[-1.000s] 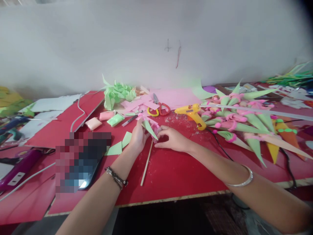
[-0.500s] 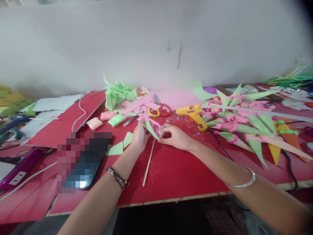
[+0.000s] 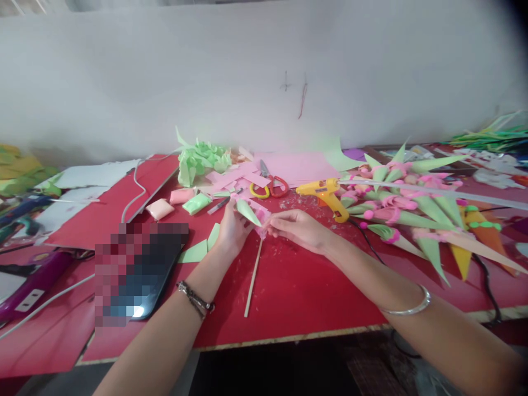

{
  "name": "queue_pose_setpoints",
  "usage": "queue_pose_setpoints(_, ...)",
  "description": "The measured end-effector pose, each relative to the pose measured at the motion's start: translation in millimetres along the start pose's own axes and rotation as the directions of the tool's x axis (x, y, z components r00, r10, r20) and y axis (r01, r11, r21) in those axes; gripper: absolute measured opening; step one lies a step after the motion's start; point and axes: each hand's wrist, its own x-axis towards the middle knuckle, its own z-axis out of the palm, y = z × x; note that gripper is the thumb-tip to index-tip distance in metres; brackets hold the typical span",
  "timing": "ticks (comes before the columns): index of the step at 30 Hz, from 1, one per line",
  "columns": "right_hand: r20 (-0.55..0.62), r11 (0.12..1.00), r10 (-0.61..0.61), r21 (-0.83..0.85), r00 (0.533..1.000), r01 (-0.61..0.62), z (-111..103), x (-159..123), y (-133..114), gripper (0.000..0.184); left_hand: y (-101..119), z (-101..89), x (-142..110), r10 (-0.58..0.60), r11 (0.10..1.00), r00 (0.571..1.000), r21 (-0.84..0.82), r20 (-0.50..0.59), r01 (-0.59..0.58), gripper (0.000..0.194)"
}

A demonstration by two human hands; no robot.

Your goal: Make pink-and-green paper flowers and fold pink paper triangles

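Both my hands meet over the red table (image 3: 313, 297). My left hand (image 3: 231, 228) is closed round a pink paper flower with a pale green paper cone (image 3: 248, 212) sticking up from it. A thin wooden stick (image 3: 253, 278) runs down from the flower toward the table's front edge. My right hand (image 3: 297, 228) pinches the pink part of the same flower from the right, fingers pressed together. I wear a dark bracelet on the left wrist and a silver bangle on the right.
A yellow glue gun (image 3: 324, 193) lies just behind my right hand, its black cord trailing right. Scissors (image 3: 269, 184), pink paper sheets, crumpled green paper (image 3: 202, 159) and clay packs (image 3: 159, 208) lie behind. Several finished cone flowers (image 3: 412, 212) pile at the right. A phone (image 3: 140, 275) lies at the left.
The green cone has tipped more upright and shifted slightly left. My right hand's fingers have stretched forward to pinch the pink part. The stick has barely moved.
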Motion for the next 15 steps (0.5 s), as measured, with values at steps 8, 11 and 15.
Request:
queue_pose_setpoints(8,-0.156,0.999,0.003,-0.037,0.988,-0.009,-0.3,2.1,2.3,0.011,7.4,-1.3,-6.5,0.041,0.999,0.998,-0.027,0.050,-0.039,0.034)
queue_pose_setpoints(11,-0.186,0.999,-0.004,-0.052,0.983,-0.005,-0.6,2.4,3.5,0.010,7.6,0.1,-8.1,0.032,0.999,0.999,-0.015,0.036,-0.031,0.033)
queue_pose_setpoints(15,-0.180,0.998,0.053,0.042,0.982,-0.046,0.6,2.5,2.8,0.012,7.3,0.4,-8.2,0.029,0.999,1.000,-0.030,0.009,-0.028,0.033)
